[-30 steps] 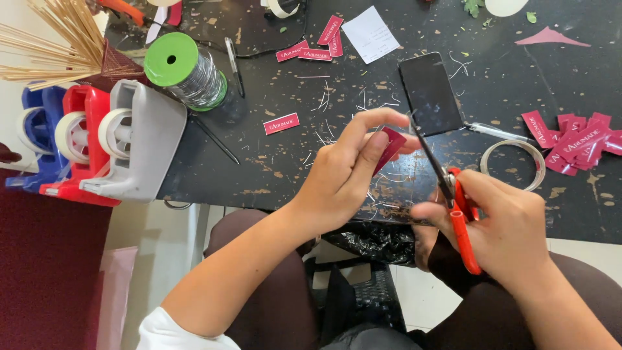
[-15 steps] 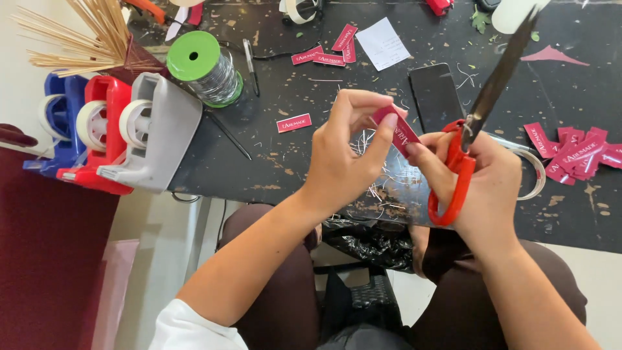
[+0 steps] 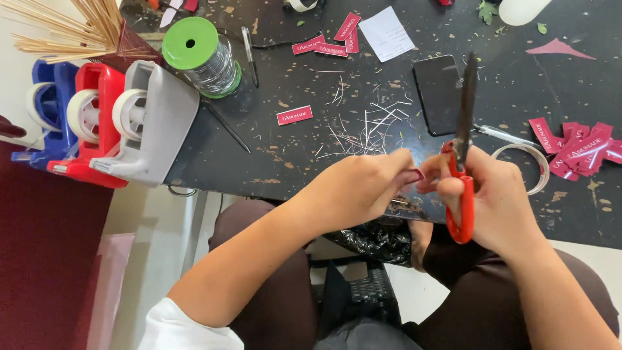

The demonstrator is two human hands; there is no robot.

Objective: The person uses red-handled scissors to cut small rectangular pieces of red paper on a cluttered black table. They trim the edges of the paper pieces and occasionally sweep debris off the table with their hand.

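Note:
My left hand pinches a small red paper label at the front edge of the black worktable. My right hand grips red-handled scissors, their closed blades pointing up and away, and its fingertips also touch the label. Both hands meet just over the table's near edge, above my lap. Thin paper slivers lie scattered just beyond them.
Three tape dispensers, blue, red and grey, stand at the left edge. A green-topped spool, wooden sticks, a dark phone, a tape ring, a pile of red labels and a black bag surround me.
The scissors swung from tilted right to nearly upright. Both hands dropped toward the table's near edge, and the label is now more hidden between my fingers.

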